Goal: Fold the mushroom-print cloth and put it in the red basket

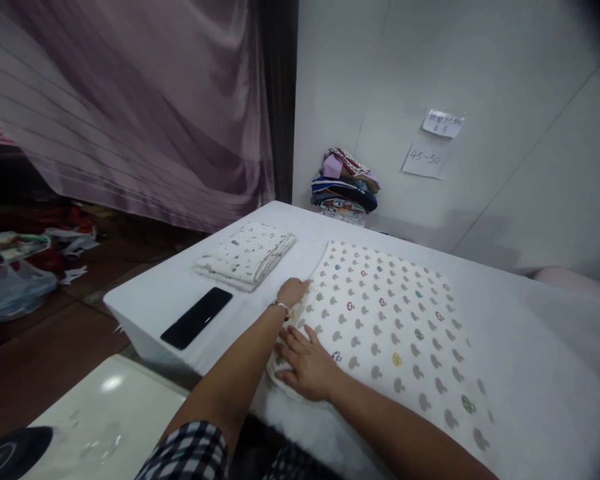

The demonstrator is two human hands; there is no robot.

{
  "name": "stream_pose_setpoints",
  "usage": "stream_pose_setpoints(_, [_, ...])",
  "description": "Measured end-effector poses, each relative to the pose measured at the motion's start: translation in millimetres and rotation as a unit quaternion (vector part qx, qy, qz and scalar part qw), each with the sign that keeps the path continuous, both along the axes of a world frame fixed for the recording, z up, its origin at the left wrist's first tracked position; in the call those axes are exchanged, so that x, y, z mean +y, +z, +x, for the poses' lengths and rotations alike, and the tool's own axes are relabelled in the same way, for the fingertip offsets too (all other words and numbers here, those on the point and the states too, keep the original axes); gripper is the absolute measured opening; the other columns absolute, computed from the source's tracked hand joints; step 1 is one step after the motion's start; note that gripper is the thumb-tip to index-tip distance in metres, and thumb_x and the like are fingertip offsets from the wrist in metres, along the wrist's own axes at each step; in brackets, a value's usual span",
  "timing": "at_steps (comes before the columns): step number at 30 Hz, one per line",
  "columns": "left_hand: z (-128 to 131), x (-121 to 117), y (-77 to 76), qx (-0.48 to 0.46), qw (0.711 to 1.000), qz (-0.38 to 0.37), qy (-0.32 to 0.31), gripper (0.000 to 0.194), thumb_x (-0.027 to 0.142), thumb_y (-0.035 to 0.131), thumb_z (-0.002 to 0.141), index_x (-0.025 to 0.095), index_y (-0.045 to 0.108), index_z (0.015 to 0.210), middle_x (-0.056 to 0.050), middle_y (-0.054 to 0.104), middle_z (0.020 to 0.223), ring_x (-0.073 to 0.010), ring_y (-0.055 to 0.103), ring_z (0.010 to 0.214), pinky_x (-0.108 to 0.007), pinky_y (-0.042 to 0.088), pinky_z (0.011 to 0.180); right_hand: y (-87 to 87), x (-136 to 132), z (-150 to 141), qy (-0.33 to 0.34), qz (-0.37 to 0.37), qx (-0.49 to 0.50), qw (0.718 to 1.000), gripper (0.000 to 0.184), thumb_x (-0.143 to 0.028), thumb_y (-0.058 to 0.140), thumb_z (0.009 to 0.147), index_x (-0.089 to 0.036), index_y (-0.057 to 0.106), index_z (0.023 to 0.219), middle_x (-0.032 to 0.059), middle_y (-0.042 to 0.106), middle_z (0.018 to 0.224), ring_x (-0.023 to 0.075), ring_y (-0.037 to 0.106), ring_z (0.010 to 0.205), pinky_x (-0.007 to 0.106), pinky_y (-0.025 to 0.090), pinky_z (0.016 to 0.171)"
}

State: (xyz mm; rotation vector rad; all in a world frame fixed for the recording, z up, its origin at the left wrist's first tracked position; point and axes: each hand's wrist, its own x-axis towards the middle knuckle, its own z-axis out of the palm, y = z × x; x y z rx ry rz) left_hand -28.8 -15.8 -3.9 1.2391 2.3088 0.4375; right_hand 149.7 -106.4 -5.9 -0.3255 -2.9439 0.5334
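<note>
White mushroom-print cloth [393,313] lies on the desk [305,230], toward three o'clock from both hands; left hand [293,293] curls its fingers at the nine-o'clock edge, grip unclear; right hand [313,370], fingers spread, rests at eight.

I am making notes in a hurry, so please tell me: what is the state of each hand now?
Left hand: at the mushroom-print cloth's edge; whether it grips cannot be told.
Right hand: open, fingers spread, resting on the cloth.
</note>
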Motion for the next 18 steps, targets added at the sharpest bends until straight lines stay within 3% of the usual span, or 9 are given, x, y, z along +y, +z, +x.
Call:
stream_pose_setpoints(5, [-2,2,0.0,0.007,1.0,-0.008,-0.002,0.04,0.046,0.048,0.083,0.014,0.069,0.091,-0.013,0.07,0.101,-0.0226,0.064,0.096,-0.025,0.044,0.073,1.0,0,0,-0.001,-0.023,0.007,1.0,0.056,-0.052,0.033,0.094,-0.022,0.035,0.141,0.0088,0.029,0.151,0.0253,0.016,0.14,0.053,0.007,0.111])
stream_pose_setpoints(11, [6,-2,10.1,0.028,1.0,-0.013,-0.005,0.031,0.038,0.053,0.078,0.014,0.068,0.091,-0.014,0.07,0.098,-0.0253,0.064,0.096,-0.029,0.045,0.073,3.4,-1,0,-0.002,-0.01,-0.003,1.0,0.056,-0.053,0.033,0.094,-0.022,0.035,0.141,0.0084,0.03,0.15,0.0245,0.017,0.14,0.052,0.008,0.112])
stream_pose_setpoints(18, [10,13,10.2,0.022,1.0,-0.013,-0.017,0.043,0.046,0.041,0.086,0.013,0.068,0.09,-0.016,0.07,0.095,-0.0246,0.063,0.099,-0.028,0.045,0.076,5.4,-2,0,-0.01,-0.012,0.001,1.0,0.057,-0.052,0.036,0.093,-0.023,0.033,0.142,0.0084,0.031,0.15,0.0253,0.019,0.139,0.053,0.012,0.111])
